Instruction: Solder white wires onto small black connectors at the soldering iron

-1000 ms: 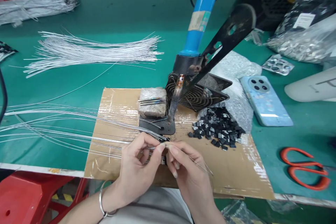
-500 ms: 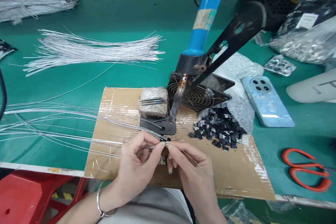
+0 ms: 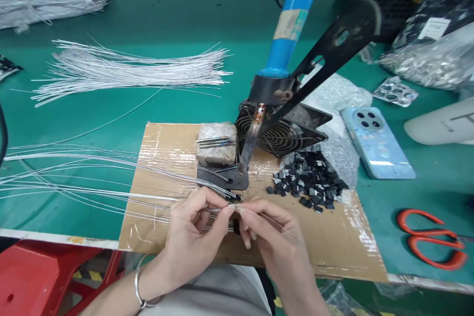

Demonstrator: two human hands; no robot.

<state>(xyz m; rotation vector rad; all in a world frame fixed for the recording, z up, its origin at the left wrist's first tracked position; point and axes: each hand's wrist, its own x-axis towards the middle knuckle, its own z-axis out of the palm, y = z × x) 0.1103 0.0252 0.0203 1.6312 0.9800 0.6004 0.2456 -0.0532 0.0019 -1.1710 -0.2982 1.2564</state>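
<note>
My left hand (image 3: pixel 202 232) pinches a small bit between thumb and forefinger, apparently the end of a thin wire; the fingertips hide most of it. Right up against it, my right hand (image 3: pixel 276 239) is closed in a pinch on a thin wire (image 3: pixel 283 228), which trails back across its fingers. Long thin white wires (image 3: pixel 155 197) run in from the left, some passing under my left hand. Several of them end in small black pieces (image 3: pixel 236 197) just beyond my fingertips. Another black piece (image 3: pixel 236 227) shows between my hands.
A blue-handled soldering iron (image 3: pixel 254 133) hangs in a black bracket above the cardboard (image 3: pixel 333 252). Nearby are a fan (image 3: pixel 276 133), a pale block (image 3: pixel 211 153) and a pile of black pieces (image 3: pixel 313 177). Scissors (image 3: pixel 437 242), a phone (image 3: pixel 377 143) and a wire bundle (image 3: pixel 137 69) lie around.
Both hands have shifted very slightly; my right hand has moved a little to the right and down. The pinches stay closed, and the black piece between my hands shows more.
</note>
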